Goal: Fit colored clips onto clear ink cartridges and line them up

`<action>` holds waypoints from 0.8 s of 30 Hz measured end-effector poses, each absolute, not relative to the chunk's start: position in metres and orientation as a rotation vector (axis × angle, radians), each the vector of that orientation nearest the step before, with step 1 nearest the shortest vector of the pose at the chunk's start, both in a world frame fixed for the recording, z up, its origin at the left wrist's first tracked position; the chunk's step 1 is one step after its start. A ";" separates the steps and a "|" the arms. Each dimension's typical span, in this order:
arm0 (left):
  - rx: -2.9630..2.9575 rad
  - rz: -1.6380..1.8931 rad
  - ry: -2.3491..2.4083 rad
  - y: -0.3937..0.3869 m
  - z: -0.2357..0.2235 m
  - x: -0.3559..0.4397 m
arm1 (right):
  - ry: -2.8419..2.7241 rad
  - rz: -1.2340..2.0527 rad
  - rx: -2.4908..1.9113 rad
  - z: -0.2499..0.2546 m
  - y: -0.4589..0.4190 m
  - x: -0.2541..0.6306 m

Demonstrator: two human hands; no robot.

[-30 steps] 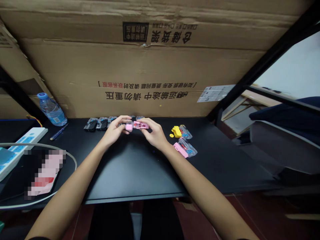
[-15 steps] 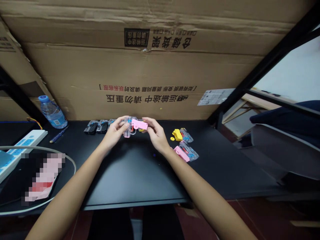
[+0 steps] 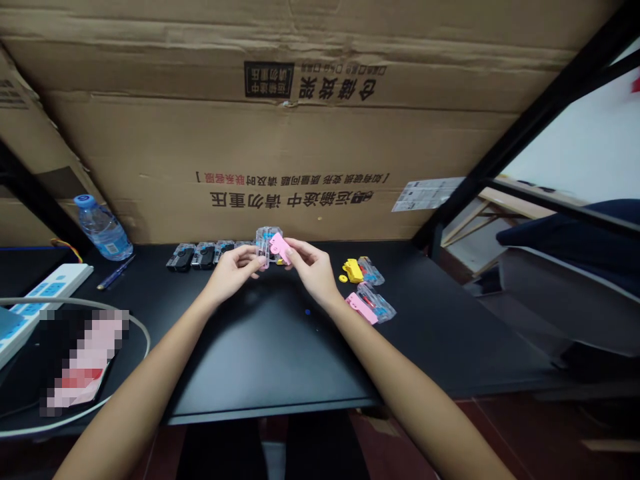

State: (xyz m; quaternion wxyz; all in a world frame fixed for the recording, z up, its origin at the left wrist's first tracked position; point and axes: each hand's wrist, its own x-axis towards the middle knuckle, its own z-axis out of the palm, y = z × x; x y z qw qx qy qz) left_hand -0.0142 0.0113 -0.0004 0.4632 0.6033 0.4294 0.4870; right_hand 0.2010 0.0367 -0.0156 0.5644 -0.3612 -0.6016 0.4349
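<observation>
My left hand [image 3: 234,270] is closed on a clear plastic casing [image 3: 262,248] with small blue parts inside. Between the fingers of my right hand [image 3: 314,268] is a pink plastic piece [image 3: 281,248], held tilted against the right side of the casing. Both are raised above the black table near its back. To the right of my right hand lie a yellow plastic piece [image 3: 354,270] with another clear casing [image 3: 370,271], and a second pink piece [image 3: 362,308] beside a clear casing [image 3: 379,305]. What the pieces belong to cannot be made out.
Several clear-and-black units [image 3: 181,257] stand in a row against the cardboard [image 3: 290,140]. At left are a water bottle [image 3: 105,230], a pen [image 3: 116,272], a white power strip [image 3: 55,291] and a looped cable [image 3: 145,333]. A yellow ring [image 3: 343,279] and a tiny blue bit [image 3: 307,311] lie on the table [image 3: 270,367].
The pink piece has turned from nearly level to steeply slanted at the casing. The casing stands more upright, and my left fingers have shifted lower on it.
</observation>
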 end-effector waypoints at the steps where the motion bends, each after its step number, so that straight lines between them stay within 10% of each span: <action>1: 1.487 1.206 1.055 0.012 0.000 -0.014 | -1.425 1.011 -0.848 -0.014 0.037 0.201; 24: 1.568 1.263 1.094 0.015 -0.007 -0.014 | -1.346 1.317 -0.921 -0.020 0.048 0.208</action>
